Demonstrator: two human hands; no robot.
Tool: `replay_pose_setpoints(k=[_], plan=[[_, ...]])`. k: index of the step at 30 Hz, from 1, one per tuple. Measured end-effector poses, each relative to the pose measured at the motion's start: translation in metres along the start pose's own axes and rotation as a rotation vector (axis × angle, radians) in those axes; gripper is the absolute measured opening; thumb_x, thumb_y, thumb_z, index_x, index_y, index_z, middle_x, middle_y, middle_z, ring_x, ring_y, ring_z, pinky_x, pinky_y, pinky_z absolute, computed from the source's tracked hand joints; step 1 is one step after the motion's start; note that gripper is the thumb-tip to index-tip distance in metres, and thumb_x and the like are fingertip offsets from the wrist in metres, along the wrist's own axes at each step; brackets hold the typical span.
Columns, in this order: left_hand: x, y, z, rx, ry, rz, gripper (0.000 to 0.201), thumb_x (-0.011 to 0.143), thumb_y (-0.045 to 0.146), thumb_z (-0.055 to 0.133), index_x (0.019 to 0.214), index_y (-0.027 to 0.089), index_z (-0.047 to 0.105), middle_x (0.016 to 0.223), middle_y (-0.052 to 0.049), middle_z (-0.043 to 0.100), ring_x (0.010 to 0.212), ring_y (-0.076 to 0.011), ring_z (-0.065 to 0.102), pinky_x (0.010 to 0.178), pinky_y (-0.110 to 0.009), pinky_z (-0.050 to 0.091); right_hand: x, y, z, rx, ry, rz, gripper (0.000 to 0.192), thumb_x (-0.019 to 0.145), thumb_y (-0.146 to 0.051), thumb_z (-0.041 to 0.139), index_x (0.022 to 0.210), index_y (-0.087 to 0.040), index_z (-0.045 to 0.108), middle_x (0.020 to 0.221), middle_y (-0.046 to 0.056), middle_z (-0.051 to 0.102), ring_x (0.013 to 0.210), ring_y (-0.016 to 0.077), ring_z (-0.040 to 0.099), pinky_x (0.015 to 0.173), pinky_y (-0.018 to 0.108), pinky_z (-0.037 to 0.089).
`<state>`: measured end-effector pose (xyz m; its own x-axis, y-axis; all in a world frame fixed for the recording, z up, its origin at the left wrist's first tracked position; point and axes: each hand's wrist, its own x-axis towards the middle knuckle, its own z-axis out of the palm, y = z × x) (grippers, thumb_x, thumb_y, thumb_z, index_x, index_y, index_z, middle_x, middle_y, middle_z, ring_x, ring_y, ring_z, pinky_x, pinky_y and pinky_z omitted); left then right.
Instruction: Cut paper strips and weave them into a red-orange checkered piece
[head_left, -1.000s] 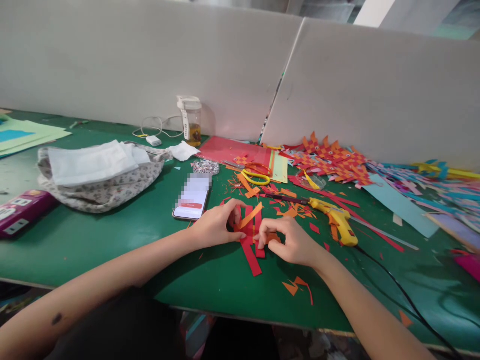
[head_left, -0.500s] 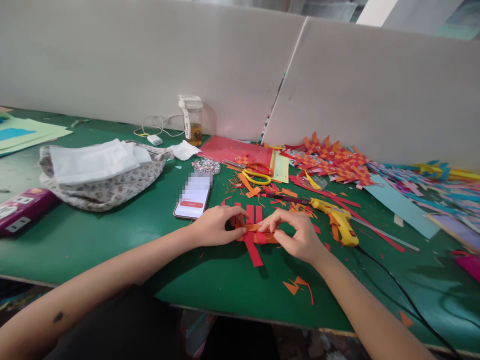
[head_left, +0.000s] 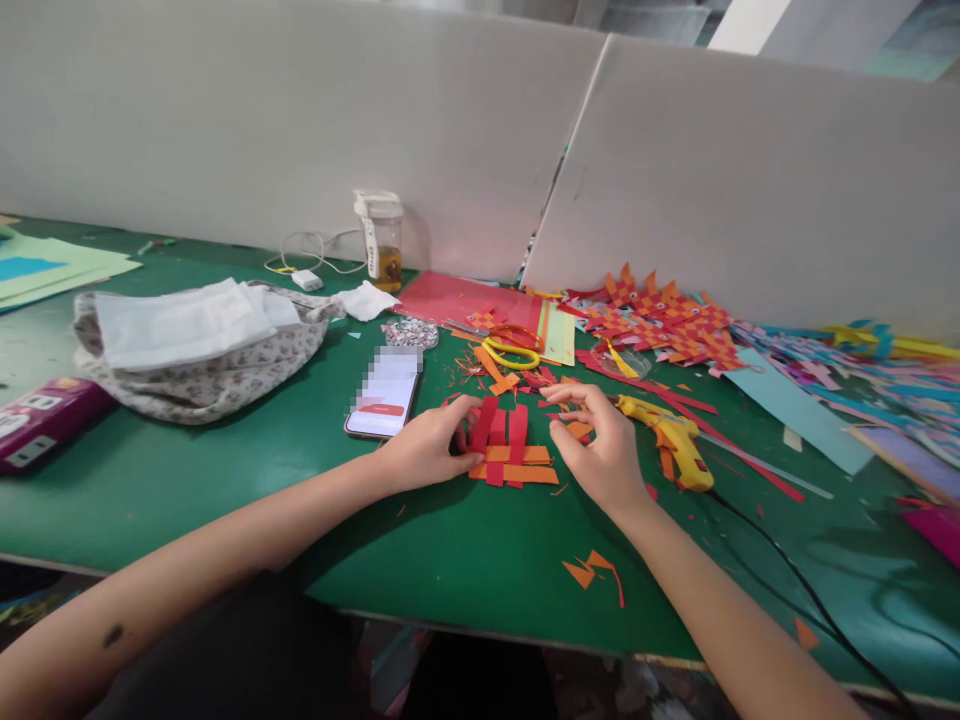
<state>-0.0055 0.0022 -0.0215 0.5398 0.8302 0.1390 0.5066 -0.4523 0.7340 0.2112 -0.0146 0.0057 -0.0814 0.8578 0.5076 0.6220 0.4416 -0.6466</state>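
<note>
Red strips [head_left: 501, 437] run away from the person, orange strips [head_left: 517, 464] crosswise

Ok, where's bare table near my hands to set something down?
Bare green table lies along the near edge, between the forearms below the woven strips. Another patch sits between the phone and floral bag. Crowded: scraps around the glue gun and scissors.

Left hand [head_left: 429, 448] pins left edge of red-orange strip weave [head_left: 507, 448] on green table [head_left: 225, 480]. Right hand [head_left: 600, 445] open, just right of weave. Glue gun [head_left: 670, 436] beside right hand; phone [head_left: 386, 397] behind left hand.
</note>
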Motion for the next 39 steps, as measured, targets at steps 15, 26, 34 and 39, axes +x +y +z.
replay_pose_setpoints(k=[15,26,34,39], plan=[[-0.002,0.003,-0.005,0.377,0.056,0.139,0.064,0.078,0.053,0.051,0.130,0.019,0.037,0.130,-0.011,0.050,0.124,-0.0277,0.041,0.102,-0.046,0.032,-0.002,0.005,0.006,-0.401,-0.267,-0.022,0.021,0.078,-0.024,0.053,0.099,-0.026,0.057,0.093,0.001,0.070,0.090,0.0206,0.065,0.077,0.035,0.050],[-0.002,0.005,-0.005,0.375,-0.036,0.178,0.069,0.080,0.056,0.047,0.136,0.020,0.030,0.138,-0.010,0.043,0.126,-0.0248,0.041,0.107,-0.043,0.028,-0.004,0.008,0.010,-0.353,-0.392,-0.076,0.037,0.080,-0.021,0.049,0.117,-0.025,0.051,0.107,0.003,0.066,0.098,0.0195,0.062,0.082,0.036,0.049],[-0.003,0.006,-0.006,0.438,-0.017,0.257,0.067,0.082,0.056,0.043,0.138,0.022,0.029,0.142,-0.008,0.038,0.132,-0.0232,0.033,0.109,-0.043,0.025,-0.001,0.007,0.007,-0.405,-0.254,-0.054,0.019,0.071,-0.015,0.052,0.089,-0.021,0.055,0.080,0.003,0.065,0.078,0.0191,0.061,0.070,0.031,0.048],[-0.002,0.010,-0.006,0.443,-0.130,0.347,0.063,0.086,0.055,0.035,0.141,0.026,0.023,0.146,-0.003,0.031,0.136,-0.0223,0.024,0.111,-0.046,0.017,0.000,0.005,0.002,-0.316,-0.336,-0.124,0.007,0.075,-0.022,0.054,0.081,-0.022,0.057,0.081,0.002,0.066,0.080,0.0189,0.062,0.072,0.031,0.048]])
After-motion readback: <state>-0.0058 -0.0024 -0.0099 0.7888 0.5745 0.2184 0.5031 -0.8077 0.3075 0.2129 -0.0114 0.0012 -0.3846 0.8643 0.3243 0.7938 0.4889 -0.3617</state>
